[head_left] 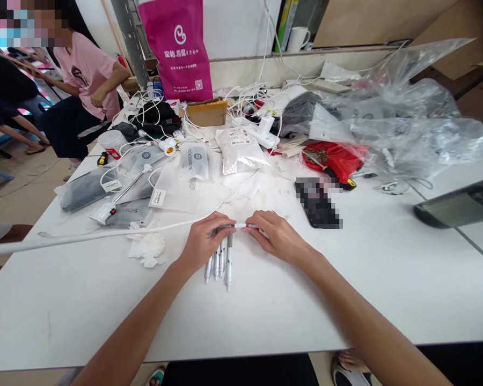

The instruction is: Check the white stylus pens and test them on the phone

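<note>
My left hand (204, 240) and my right hand (274, 235) meet over the white table (265, 300), each pinching one end of a single grey-and-white pen (237, 226) held level between them. Under my left palm lie several more grey-and-white pens (221, 264), side by side, their tips pointing towards me. Both hands have their fingers closed around the held pen.
A crumpled tissue (148, 249) and a long white cable (84, 238) lie to the left. A blurred dark phone (317, 202) sits to the right. Behind are silver pouches (240, 149), a red bag (333, 158), clear plastic bags (406, 123), a magenta bag (177, 48) and a seated person (84, 80).
</note>
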`<state>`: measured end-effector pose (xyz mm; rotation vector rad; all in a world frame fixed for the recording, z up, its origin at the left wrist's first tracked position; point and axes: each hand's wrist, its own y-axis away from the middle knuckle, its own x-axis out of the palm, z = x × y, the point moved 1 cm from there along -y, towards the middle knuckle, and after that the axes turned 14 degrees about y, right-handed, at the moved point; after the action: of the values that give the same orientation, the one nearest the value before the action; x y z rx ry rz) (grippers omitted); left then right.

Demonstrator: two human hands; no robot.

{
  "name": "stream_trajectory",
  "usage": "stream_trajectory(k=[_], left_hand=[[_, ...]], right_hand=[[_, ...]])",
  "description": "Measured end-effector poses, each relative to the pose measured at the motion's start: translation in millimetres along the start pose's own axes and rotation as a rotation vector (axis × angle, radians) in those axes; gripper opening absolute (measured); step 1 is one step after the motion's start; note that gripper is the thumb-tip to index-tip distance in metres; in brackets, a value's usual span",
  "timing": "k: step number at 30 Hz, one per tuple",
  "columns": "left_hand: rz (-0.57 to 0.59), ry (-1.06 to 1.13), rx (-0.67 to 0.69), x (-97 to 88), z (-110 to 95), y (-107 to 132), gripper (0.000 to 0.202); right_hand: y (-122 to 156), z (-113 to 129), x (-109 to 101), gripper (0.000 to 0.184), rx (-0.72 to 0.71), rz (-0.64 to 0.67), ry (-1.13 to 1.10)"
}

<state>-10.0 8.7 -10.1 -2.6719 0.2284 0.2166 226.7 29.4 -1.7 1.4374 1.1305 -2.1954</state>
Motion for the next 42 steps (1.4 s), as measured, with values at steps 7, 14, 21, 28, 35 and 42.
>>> stream_trajectory(k=[7, 14, 21, 28, 35, 42], left_hand=[[-0.002, 0.007, 0.024, 1.9, 0.6, 1.6, 0.009], [0.006, -0.026, 0.034, 2.0, -0.1, 3.7, 0.009], [0.021, -0.063, 0.088, 2.6, 1.5, 4.4, 0.011], [0.018, -0.088, 0.125, 2.1, 0.6, 3.5, 0.011], [0.016, -0.085, 0.139, 2.4, 0.9, 2.3, 0.01], [0.056, -0.082, 0.022, -0.3, -0.6, 1.3, 0.013]], right_hand=[[-1.5, 1.6, 2.1, 0.021, 0.005, 0.049, -0.011], [0.0, 0.9, 5.2, 0.028, -0.004, 0.106, 0.014], [-0.2, 2.5, 6.8, 0.022, 0.012, 0.104, 0.01], [0.7, 3.9, 6.8, 0.019, 0.033, 0.105, -0.034], [-1.7, 5.7, 4.8, 0.027, -0.011, 0.102, -0.007], [0.4, 4.7, 5.9, 0.021, 0.008, 0.095, -0.004]])
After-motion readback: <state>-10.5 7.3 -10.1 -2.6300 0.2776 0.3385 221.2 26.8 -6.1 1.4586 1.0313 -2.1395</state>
